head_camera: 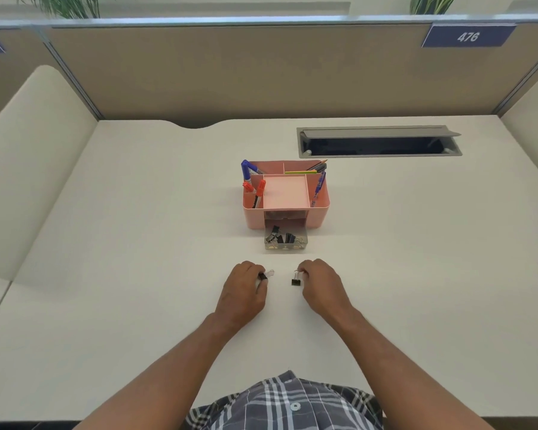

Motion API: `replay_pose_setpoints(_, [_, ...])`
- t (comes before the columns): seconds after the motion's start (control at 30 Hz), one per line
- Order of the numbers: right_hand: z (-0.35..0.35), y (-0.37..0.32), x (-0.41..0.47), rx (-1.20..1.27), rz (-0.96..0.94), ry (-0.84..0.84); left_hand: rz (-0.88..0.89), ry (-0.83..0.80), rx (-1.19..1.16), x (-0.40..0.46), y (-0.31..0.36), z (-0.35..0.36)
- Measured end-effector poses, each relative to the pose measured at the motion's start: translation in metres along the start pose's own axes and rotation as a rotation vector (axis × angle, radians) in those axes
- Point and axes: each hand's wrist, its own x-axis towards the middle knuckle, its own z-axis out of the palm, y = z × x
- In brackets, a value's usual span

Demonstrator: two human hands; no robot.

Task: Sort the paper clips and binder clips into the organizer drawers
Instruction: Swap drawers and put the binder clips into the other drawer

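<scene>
Desk (137, 274): hands pinching binder clips.

Looked like an open-plan office cubicle. Pale desk (137, 274) was fenced by tan partitions (261, 72), one carrying a number tag (468, 36) reading 476. A cable hatch (379, 141) sat in the desktop, and a pink organizer (286, 215) held markers (246, 170).

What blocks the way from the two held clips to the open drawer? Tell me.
Nothing visible. The left hand holds one binder clip, the right hand another. Only bare desk lies between them and the open drawer, which already holds some clips.
</scene>
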Motion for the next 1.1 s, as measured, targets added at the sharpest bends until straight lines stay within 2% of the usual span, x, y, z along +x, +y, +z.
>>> replay_pose_setpoints(0.17, [0.001,0.006,0.001,-0.132,-0.231,-0.091,-0.017,-0.018,0.001,0.003,0.000,0.001])
replay_pose_setpoints(0.23, [0.004,0.007,0.001,-0.158,-0.270,-0.072,-0.011,-0.025,-0.003,0.005,0.001,0.001])
replay_pose_setpoints(0.43, [0.008,0.004,0.001,-0.145,-0.235,-0.001,0.019,0.012,-0.017,0.012,0.005,-0.002])
replay_pose_setpoints(0.83, [0.003,-0.002,0.009,-0.181,-0.154,-0.071,0.080,0.058,-0.036,0.029,0.010,-0.002])
replay_pose_setpoints(1.1, [0.007,-0.009,0.011,-0.222,-0.113,0.013,0.071,0.053,-0.039,0.023,0.009,0.001])
